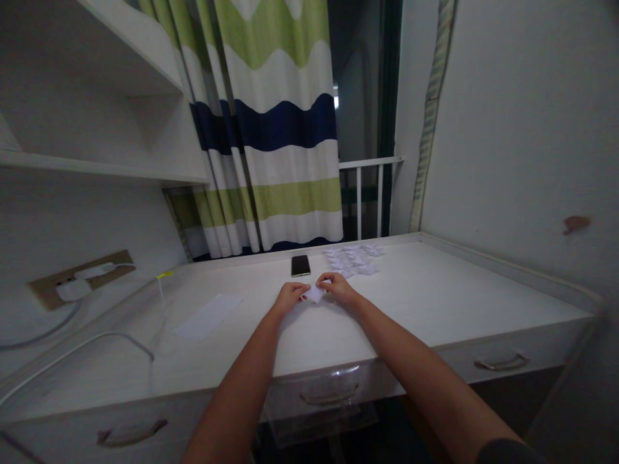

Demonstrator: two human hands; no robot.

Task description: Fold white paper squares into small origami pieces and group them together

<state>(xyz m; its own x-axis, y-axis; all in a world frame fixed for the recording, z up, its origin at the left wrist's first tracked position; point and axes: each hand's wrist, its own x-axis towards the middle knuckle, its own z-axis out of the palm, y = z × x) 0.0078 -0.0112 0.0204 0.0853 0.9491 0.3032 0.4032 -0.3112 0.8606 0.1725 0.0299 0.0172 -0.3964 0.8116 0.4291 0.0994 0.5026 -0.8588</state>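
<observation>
Your left hand [289, 296] and right hand [338, 288] are pinching one paper piece [316, 294]; apparently folded pieces [354, 259] are sitting far, flat paper [209, 316] lying unfolded at left.

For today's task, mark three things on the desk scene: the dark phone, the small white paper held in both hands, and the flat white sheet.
Phone [300, 265]: head view, middle of its dark face.
Held white paper [316, 294]: head view, middle of its exposed surface.
Flat white sheet [209, 317]: head view, middle of its upper side.
</observation>
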